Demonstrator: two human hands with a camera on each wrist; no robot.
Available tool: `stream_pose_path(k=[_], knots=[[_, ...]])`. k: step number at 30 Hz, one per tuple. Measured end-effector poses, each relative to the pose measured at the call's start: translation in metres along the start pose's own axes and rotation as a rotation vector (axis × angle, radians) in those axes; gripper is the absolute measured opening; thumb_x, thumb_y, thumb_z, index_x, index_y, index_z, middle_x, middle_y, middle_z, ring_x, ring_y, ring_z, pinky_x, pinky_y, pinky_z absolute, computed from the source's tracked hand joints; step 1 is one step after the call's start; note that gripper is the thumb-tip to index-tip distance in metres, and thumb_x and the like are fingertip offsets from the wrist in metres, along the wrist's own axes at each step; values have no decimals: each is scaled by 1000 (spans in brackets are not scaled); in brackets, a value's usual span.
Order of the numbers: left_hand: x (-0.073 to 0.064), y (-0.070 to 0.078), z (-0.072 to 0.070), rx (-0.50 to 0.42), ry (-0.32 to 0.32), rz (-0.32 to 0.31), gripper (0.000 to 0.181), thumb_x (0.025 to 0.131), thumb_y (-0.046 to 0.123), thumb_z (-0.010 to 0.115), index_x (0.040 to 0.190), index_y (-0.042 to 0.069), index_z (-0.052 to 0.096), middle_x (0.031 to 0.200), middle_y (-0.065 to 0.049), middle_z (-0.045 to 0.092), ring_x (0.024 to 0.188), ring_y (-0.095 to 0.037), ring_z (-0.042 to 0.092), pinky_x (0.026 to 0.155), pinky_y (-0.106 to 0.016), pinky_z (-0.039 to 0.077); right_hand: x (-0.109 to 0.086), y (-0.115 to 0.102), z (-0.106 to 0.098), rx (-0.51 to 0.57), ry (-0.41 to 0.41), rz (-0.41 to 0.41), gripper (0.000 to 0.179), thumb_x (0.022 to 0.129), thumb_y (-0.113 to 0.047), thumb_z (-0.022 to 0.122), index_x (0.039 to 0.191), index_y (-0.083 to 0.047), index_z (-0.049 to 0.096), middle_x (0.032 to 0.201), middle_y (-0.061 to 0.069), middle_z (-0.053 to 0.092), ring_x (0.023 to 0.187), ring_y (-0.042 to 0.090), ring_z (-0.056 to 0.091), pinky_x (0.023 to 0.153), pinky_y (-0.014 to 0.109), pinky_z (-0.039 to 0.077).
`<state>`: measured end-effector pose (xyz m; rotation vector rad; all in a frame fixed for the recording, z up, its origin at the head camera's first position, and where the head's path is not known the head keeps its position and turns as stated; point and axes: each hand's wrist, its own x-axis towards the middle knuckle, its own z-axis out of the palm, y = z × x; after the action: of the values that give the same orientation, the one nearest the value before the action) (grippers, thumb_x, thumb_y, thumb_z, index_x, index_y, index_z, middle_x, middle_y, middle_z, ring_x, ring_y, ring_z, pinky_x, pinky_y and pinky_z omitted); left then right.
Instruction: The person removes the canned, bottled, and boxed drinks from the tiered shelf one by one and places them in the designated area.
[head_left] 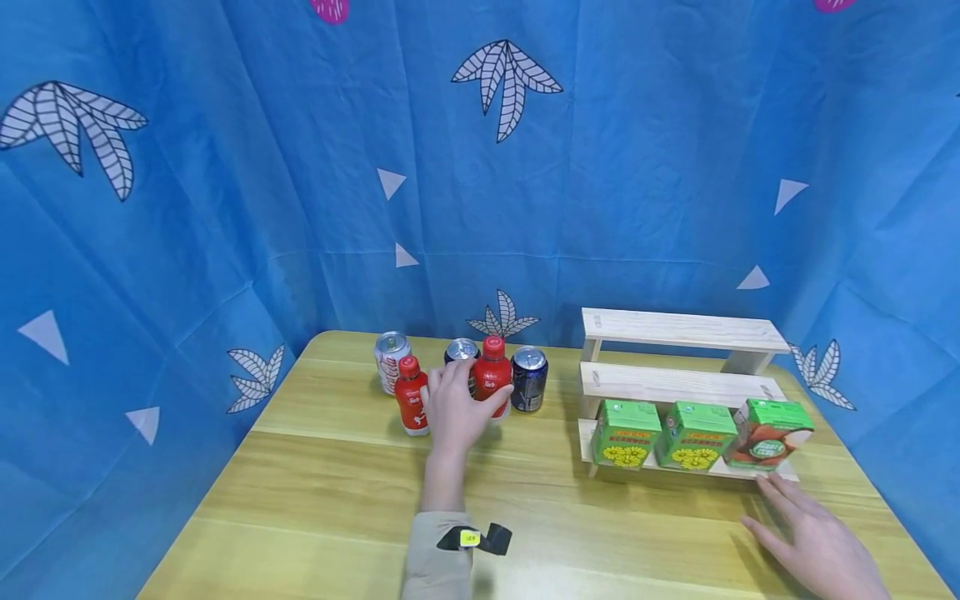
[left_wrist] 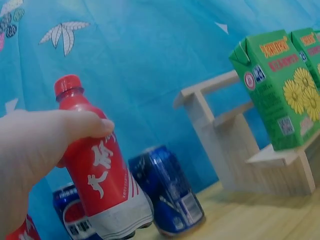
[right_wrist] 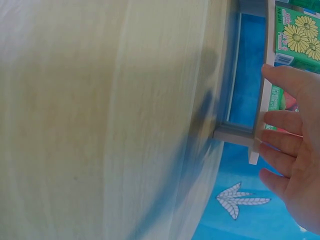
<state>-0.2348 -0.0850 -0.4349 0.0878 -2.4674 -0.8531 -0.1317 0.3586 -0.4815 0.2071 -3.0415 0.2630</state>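
My left hand [head_left: 456, 408] grips a red plastic drink bottle [head_left: 491, 379] with a red cap, thumb across its front in the left wrist view. The bottle is upright in the head view; whether its base touches the table I cannot tell. A second red bottle [head_left: 410, 398] stands just left of that hand. My right hand [head_left: 813, 533] holds nothing, its fingers extended beside the front edge of a wooden tiered shelf [head_left: 678, 382]. On the shelf's lowest step sit two green drink cartons with yellow flowers [head_left: 626, 435] and a green-and-brown carton [head_left: 768, 435].
Behind the bottles stand a silver-white cola can [head_left: 392, 362], a dark can [head_left: 461, 350] partly hidden by the left hand and bottle, and a dark blue can [head_left: 529, 379]. Blue patterned cloth [head_left: 480, 192] hangs round the wooden table [head_left: 315, 500].
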Motion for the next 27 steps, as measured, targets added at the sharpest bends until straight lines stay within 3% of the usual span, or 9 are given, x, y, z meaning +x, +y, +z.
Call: stream_pose_path(k=[17, 27], knots=[[-14, -21, 21, 43, -51, -12, 68, 73, 54, 79, 126, 16, 62, 128, -6, 62, 115, -27, 48, 92, -49, 40, -3, -1, 3, 6, 85, -24, 78, 86, -50, 68, 133, 10, 51, 133, 39, 48, 117, 57, 48, 89, 66, 41], [-18, -26, 24, 37, -65, -47, 69, 72, 57, 78, 127, 17, 62, 129, -4, 62, 116, -27, 47, 95, -51, 40, -3, -1, 4, 5, 100, -34, 77, 85, -49, 69, 132, 10, 52, 132, 39, 49, 116, 57, 49, 90, 65, 42]])
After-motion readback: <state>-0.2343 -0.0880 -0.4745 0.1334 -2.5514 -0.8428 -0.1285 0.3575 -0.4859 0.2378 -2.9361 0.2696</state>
